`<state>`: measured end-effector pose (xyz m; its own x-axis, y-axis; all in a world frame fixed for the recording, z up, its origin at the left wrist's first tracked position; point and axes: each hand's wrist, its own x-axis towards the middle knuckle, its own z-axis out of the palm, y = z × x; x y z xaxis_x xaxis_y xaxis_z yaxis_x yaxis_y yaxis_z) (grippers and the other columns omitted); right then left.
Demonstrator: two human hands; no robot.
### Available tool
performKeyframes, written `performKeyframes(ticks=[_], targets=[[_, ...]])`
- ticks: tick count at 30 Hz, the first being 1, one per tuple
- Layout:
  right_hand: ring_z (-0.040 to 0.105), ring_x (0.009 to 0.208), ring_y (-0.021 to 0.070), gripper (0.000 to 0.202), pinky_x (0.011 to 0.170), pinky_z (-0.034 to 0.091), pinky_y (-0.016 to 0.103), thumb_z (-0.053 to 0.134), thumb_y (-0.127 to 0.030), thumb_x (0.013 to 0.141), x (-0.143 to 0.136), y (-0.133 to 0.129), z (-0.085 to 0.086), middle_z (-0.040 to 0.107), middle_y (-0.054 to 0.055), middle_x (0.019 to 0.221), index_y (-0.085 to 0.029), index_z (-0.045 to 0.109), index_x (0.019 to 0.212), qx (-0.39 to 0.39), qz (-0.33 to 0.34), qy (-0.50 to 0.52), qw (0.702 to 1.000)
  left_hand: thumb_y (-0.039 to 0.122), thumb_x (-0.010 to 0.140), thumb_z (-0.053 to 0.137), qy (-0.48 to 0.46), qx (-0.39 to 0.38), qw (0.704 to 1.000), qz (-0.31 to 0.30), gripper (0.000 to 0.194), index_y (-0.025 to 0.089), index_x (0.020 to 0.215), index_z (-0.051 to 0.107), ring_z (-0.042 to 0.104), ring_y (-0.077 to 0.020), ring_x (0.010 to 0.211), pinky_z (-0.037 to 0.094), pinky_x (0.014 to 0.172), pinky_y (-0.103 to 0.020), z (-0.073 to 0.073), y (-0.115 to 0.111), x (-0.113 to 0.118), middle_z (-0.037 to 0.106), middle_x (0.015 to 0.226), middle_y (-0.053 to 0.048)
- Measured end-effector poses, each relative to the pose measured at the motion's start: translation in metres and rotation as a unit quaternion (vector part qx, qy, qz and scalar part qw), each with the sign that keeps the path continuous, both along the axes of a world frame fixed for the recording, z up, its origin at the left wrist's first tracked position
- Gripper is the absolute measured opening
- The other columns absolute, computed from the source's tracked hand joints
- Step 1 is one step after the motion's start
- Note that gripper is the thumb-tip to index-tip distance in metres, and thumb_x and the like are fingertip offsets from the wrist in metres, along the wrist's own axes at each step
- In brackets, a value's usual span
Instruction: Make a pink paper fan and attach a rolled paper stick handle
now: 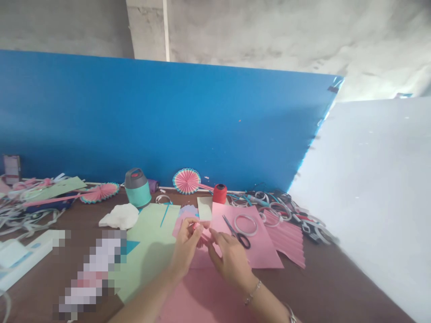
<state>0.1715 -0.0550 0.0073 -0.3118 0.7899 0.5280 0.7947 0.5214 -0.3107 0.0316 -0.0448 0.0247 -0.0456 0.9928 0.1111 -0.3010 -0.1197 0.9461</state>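
My left hand (186, 242) is closed around a small bundle of pleated pink paper (202, 241), its thumb and fingers pressed on the folds. From the other side my right hand (232, 258) reaches in, thumb and forefinger bent at the edge of the same paper. The hands hide much of the bundle. Beneath them lie sheets of pink paper (205, 291). Just beyond my right hand, scissors with dark handles (237, 233) rest on a pink sheet beside a white ring-shaped coil (245, 225).
Green paper (148, 242) lies to the left, with crumpled white tissue (119, 217) and a teal jar (138, 190) behind it. Red thread (219, 194) and a round pleated fan (186, 181) stand near the blue partition (168, 121). Crimped pink paper (286, 237) and tangled cables (316, 226) lie right.
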Motion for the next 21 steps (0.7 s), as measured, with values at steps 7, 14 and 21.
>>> performKeyframes(ticks=[7, 14, 21], targets=[[0.060, 0.073, 0.0203, 0.031, 0.063, 0.036, 0.028, 0.041, -0.022, 0.089, -0.001, 0.000, 0.000, 0.065, 0.007, 0.083, -0.015, 0.052, 0.118, -0.022, 0.013, -0.068, 0.997, 0.040, 0.078, 0.063, -0.048, -0.015, 0.998, -0.024, 0.029, 0.020, 0.093, 0.049, 0.055, -0.0093, 0.056, 0.041, 0.056, -0.023, -0.003, -0.001, 0.000, 0.069, 0.091, -0.004], [0.059, 0.067, 0.0203, 0.029, 0.058, 0.035, 0.030, 0.040, -0.012, 0.087, -0.004, 0.003, -0.009, 0.064, 0.007, 0.076, -0.013, 0.053, 0.113, 0.031, -0.020, -0.140, 0.990, 0.035, 0.073, 0.070, -0.179, -0.033, 0.983, -0.033, 0.033, 0.019, 0.098, 0.056, 0.060, -0.0161, 0.079, 0.044, 0.064, -0.024, -0.013, 0.003, 0.005, 0.059, 0.073, 0.001], [0.060, 0.068, 0.0216, 0.055, 0.058, 0.041, 0.032, 0.045, 0.001, 0.075, -0.018, 0.004, -0.031, 0.065, 0.010, 0.080, -0.009, 0.039, 0.129, 0.063, -0.032, -0.183, 0.981, 0.016, 0.079, 0.063, -0.362, -0.123, 0.924, -0.033, 0.006, 0.014, 0.081, 0.058, 0.045, -0.0066, 0.054, 0.045, 0.062, -0.021, -0.012, 0.009, 0.005, 0.042, 0.060, 0.006]])
